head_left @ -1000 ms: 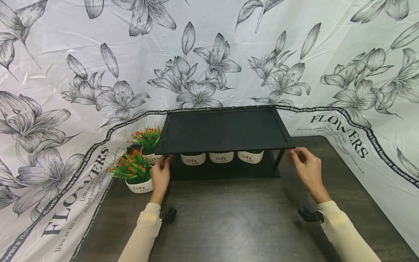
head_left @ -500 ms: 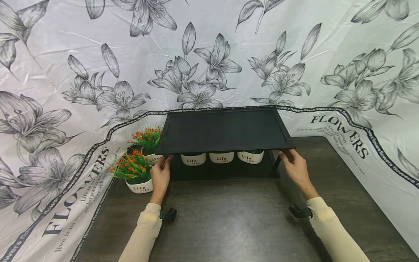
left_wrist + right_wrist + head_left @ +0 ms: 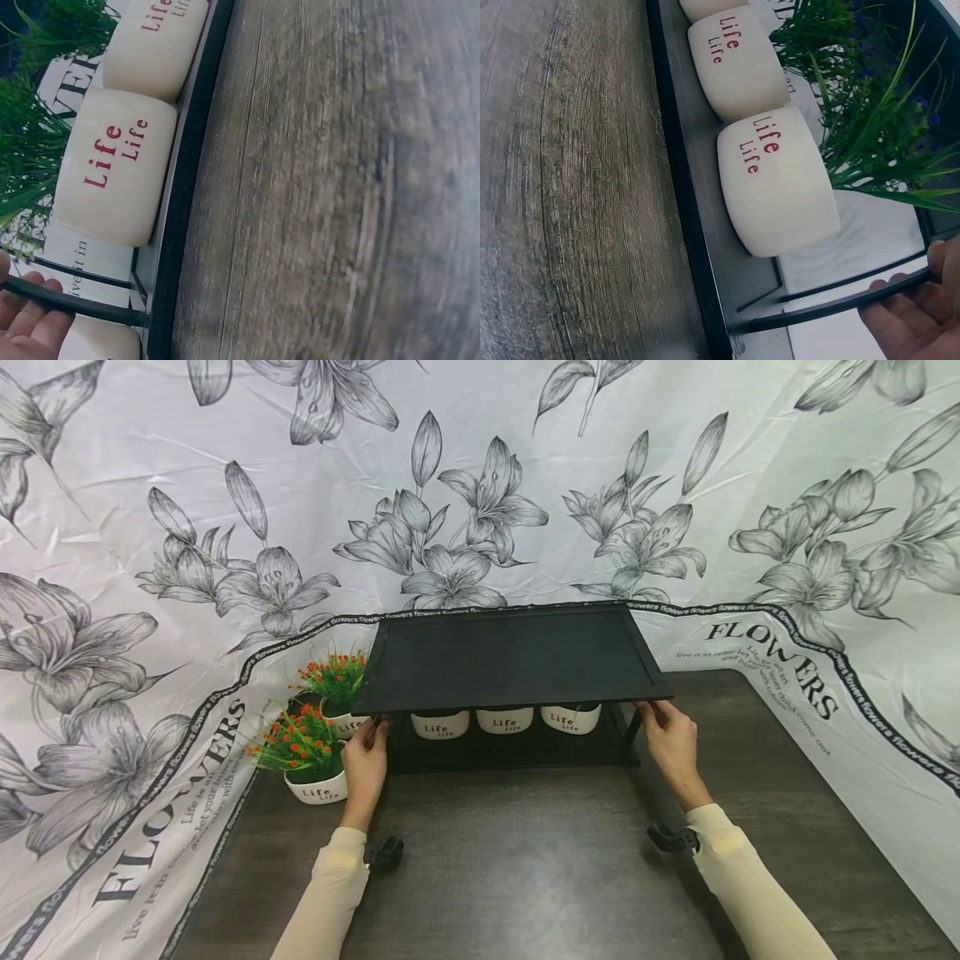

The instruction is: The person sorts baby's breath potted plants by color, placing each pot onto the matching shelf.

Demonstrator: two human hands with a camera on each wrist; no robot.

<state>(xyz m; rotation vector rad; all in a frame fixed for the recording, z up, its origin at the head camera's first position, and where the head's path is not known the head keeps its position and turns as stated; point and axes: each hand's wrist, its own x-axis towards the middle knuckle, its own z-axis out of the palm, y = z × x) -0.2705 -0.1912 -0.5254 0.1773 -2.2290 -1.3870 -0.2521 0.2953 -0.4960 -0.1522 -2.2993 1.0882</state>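
I find the black rack [image 3: 510,664] on the table [image 3: 517,860], white pots [image 3: 506,722] along its lower shelf [image 3: 517,755]. Left hand [image 3: 364,768] and right hand [image 3: 672,746] each have thumb and fingers closed around a front leg [image 3: 105,309]; gripping opposite ends probably keeps it level. Red-flowered pots [image 3: 315,790] crowd its left end, near that hand; printed cloth [image 3: 622,410] hangs behind.

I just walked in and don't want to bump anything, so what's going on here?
A person is holding a black two-tier rack at both ends, the left hand on a bar at one end and the right hand on a bar at the other. Three white pots marked "Life" stand on its lower shelf, under the top panel. Two potted plants with red flowers are beside the rack, on the person's left.
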